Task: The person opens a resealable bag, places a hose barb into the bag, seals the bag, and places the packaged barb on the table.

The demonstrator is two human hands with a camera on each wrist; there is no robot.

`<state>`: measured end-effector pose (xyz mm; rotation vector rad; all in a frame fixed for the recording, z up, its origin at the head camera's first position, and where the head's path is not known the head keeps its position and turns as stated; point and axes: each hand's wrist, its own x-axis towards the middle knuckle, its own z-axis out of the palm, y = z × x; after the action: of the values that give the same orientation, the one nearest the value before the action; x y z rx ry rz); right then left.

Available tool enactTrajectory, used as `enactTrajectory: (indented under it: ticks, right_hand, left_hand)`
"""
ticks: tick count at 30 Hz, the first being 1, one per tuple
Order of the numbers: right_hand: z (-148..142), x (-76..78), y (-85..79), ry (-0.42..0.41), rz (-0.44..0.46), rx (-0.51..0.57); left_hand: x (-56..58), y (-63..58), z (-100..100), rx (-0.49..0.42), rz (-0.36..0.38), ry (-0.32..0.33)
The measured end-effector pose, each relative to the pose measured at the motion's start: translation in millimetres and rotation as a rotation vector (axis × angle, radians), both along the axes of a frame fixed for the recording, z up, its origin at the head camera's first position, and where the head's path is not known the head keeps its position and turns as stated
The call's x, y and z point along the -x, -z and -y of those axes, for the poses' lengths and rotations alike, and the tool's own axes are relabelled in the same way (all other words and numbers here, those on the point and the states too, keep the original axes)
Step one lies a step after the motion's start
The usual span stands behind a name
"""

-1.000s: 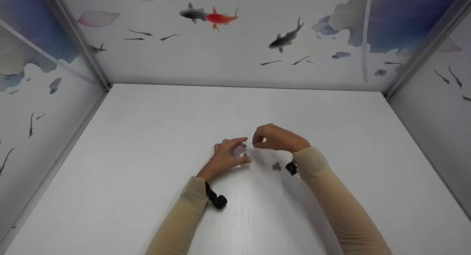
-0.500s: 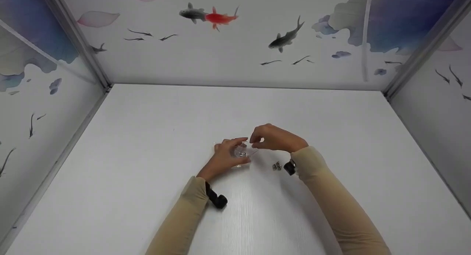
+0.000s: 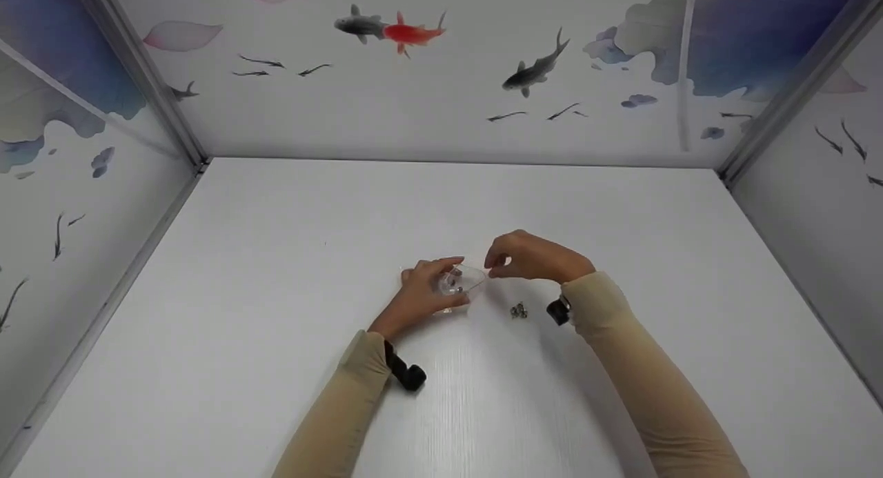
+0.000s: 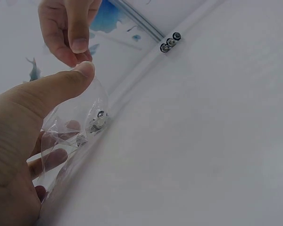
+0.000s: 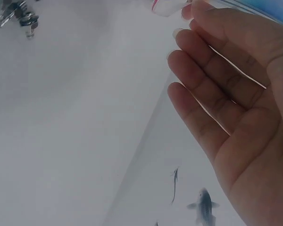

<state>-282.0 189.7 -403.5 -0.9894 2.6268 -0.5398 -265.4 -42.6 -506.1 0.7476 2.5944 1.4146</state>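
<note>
A clear plastic zip bag [image 3: 467, 279] with a thin red line along its mouth lies in my left hand [image 3: 422, 288]. The left thumb and fingers hold the bag from both sides. Several small shiny metal pieces [image 4: 98, 121], like screws or bolts, show through the plastic. At the mouth, my right hand [image 3: 534, 256] pinches the bag's edge between thumb and forefinger. Its other fingers [image 5: 193, 70] are loosely bent, as the right wrist view shows. Another small cluster of metal pieces [image 3: 519, 310] rests on the table below the right hand; their exact kind is too small to tell.
The white tabletop [image 3: 276, 243] spreads around both hands. White panels with painted fish [image 3: 538, 67] stand at the back and sides, joined by grey metal posts [image 3: 148, 71]. A black wrist camera [image 3: 410, 378] sits on the left wrist.
My right hand first shifts slightly left, then back right, and the bag's mouth now stands wider. The left hand stays in place. The loose metal pieces have not moved.
</note>
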Motion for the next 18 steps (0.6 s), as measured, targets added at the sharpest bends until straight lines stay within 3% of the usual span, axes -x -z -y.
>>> enactTrajectory:
  ticks: [18]
  right_hand:
    - [-36,-4.3,11.4,0.060,0.096,-0.068]
  left_hand:
    - [-0.4,-0.5,-1,0.006,-0.006,-0.006]
